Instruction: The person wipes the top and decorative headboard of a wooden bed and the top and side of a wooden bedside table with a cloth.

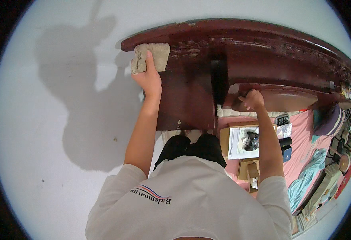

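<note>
My left hand grips a folded beige cloth, thumb on top, at the left end of a dark red wooden headboard. The cloth lies against the carved band just below the curved top rail. My right hand is at the lower padded or rounded panel of the headboard, its fingers curled at the panel's left part; whether they grip its edge cannot be told. Below my left hand is the flat top of a dark red bedside cabinet.
A bed with a pink sheet lies at the right, bearing a cardboard box with papers and a black game controller, a purple pillow and a light blue cloth. A white wall stands close on the left.
</note>
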`<action>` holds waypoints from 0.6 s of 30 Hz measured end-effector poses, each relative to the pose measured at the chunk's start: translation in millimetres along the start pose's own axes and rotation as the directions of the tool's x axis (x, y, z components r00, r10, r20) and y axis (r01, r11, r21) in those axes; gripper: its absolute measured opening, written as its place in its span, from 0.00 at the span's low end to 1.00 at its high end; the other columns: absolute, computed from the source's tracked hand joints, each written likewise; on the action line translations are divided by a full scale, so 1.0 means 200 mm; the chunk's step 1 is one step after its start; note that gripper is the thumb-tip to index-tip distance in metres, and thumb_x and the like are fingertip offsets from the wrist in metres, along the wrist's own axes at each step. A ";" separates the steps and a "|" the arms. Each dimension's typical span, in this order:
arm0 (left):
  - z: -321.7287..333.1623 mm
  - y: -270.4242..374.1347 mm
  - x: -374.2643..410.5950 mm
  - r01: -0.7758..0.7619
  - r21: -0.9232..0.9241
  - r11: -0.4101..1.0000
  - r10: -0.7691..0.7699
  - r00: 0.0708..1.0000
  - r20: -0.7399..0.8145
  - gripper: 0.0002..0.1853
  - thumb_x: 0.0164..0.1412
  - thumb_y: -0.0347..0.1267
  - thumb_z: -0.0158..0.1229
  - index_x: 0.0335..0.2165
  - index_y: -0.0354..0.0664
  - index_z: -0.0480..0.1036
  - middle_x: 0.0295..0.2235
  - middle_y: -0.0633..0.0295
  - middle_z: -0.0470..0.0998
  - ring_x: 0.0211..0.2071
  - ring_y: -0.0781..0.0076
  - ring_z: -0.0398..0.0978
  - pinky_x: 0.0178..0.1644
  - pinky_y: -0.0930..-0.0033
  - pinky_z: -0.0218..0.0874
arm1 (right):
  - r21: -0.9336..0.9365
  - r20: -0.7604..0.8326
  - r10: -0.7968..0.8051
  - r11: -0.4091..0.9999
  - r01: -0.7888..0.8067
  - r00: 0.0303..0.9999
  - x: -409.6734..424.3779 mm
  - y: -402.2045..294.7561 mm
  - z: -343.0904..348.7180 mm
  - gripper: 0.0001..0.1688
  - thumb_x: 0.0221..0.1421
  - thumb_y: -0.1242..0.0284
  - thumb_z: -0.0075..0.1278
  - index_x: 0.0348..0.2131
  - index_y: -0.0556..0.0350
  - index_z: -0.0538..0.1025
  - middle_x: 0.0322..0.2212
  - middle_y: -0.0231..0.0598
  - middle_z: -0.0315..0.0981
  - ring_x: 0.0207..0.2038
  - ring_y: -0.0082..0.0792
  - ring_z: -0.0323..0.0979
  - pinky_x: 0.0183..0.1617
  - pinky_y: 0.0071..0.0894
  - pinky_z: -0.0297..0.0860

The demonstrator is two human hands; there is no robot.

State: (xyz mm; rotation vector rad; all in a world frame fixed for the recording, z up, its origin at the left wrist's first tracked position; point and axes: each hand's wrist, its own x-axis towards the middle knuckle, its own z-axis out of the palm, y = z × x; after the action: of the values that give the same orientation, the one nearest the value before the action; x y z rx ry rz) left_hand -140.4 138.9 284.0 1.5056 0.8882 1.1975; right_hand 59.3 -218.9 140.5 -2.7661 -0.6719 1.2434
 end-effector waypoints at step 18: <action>0.01 -0.70 -0.14 0.016 0.061 0.998 -0.019 0.999 0.045 0.19 0.74 0.37 0.54 0.50 0.28 0.71 0.48 0.57 0.77 0.46 0.71 0.75 0.50 0.67 0.68 | -0.101 -0.103 -0.093 0.991 0.083 0.990 0.03 0.05 0.04 0.32 0.56 0.47 0.57 0.11 0.49 0.80 0.12 0.31 0.78 0.22 0.29 0.80 0.38 0.32 0.78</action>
State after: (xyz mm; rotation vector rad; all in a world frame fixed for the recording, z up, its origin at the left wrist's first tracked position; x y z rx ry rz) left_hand -142.1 147.6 142.3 1.5644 0.9127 1.1282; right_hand 60.4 -226.2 129.6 -2.8207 -0.8564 1.0637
